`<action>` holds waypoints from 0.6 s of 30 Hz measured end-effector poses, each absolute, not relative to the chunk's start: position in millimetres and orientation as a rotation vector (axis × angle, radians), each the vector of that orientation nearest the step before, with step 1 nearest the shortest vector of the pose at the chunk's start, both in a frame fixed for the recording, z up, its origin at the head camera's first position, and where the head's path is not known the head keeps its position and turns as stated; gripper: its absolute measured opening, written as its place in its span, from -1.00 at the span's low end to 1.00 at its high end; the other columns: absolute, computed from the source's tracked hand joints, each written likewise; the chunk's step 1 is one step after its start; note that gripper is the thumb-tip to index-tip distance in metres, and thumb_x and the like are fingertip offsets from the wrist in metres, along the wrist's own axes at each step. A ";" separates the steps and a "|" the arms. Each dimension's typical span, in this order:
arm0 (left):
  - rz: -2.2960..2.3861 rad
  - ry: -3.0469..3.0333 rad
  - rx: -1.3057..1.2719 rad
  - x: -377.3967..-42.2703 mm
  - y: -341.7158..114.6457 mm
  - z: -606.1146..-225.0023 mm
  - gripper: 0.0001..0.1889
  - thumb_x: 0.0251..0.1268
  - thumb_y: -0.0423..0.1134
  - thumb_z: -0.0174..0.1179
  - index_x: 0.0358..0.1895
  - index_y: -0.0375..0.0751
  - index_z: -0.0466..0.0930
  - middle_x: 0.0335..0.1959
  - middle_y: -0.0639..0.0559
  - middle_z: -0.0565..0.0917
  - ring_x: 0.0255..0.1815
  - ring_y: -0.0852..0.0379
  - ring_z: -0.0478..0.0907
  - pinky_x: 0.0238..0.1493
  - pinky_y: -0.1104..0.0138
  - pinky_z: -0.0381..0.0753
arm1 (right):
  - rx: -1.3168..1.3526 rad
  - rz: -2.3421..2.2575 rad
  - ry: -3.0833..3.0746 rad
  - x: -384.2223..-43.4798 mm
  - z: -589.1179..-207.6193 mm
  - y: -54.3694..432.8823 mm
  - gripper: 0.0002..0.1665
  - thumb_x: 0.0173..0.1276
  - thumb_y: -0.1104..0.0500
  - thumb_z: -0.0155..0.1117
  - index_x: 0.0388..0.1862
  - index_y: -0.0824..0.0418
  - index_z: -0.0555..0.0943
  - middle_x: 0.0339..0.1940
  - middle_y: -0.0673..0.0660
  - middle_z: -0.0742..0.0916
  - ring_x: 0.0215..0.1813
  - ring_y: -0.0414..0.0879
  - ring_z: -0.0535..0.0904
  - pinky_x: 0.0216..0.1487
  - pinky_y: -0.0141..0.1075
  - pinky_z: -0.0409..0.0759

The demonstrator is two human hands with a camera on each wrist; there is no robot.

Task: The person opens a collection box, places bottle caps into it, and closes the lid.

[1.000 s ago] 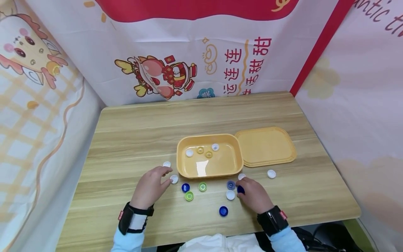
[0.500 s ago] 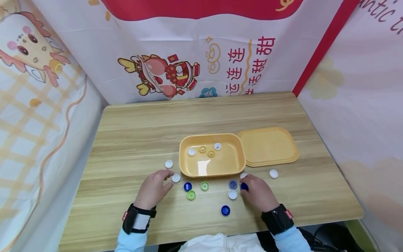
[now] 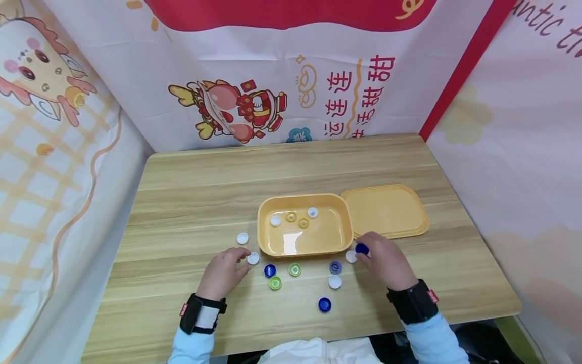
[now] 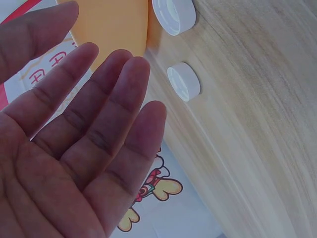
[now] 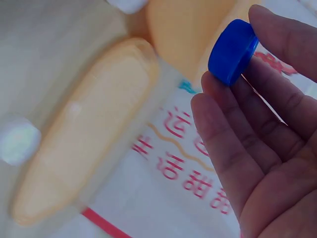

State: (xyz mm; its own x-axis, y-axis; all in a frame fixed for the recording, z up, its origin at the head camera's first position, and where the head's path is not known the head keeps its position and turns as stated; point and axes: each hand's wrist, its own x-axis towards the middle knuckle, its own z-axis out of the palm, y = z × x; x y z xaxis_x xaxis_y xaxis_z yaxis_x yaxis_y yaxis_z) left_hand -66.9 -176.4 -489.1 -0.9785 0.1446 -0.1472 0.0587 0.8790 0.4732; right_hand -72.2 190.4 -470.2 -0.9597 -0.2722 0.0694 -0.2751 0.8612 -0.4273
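My right hand (image 3: 387,260) pinches a dark blue bottle cap (image 5: 233,52) between thumb and fingers, off the table. It is by the front right corner of a yellow plastic box (image 3: 295,246), beside a white cap (image 3: 350,257). To the left of the box, my left hand (image 3: 221,274) has relaxed, gently bent fingers with nothing between them. The closest thing to its fingertips is a white cap (image 3: 252,258), with another white cap (image 3: 242,238) farther back. In the left wrist view both white caps (image 4: 184,82) stand apart from the fingers.
White and yellowish caps lie inside the box. Its yellow lid (image 3: 386,210) lies flat on the right. In front of the box sit blue caps (image 3: 325,305), green caps (image 3: 294,269), a pale blue cap (image 3: 335,267) and a white cap (image 3: 334,281) on the wooden table (image 3: 204,187).
My right hand has picked up the dark blue cap and moved it back and right, toward the box's front right corner and lid. The left hand stays nearly still, having drawn slightly forward earlier.
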 end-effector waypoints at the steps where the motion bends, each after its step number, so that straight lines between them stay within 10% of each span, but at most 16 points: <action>1: 0.720 2.868 0.158 -67.0 -176.8 -489.4 -0.69 0.11 -0.33 0.42 -0.05 -0.21 0.67 -0.15 -0.09 0.69 -0.12 -0.02 0.63 -0.12 0.08 0.63 | 0.475 0.689 -2.991 -75.8 -465.3 190.2 -0.62 0.07 0.29 0.55 -0.11 0.33 0.67 -0.19 0.17 0.70 -0.19 0.00 0.66 -0.18 -0.13 0.68; 18: 0.818 2.828 0.097 -59.5 -181.8 -488.9 -0.69 0.14 -0.31 0.40 -0.01 -0.20 0.66 -0.05 -0.14 0.66 -0.02 -0.08 0.60 -0.03 0.03 0.59 | 1.012 0.593 -2.952 -144.8 -427.6 125.5 -0.67 0.13 0.23 0.52 -0.11 0.23 0.70 -0.21 0.07 0.70 -0.23 -0.13 0.62 -0.20 -0.30 0.64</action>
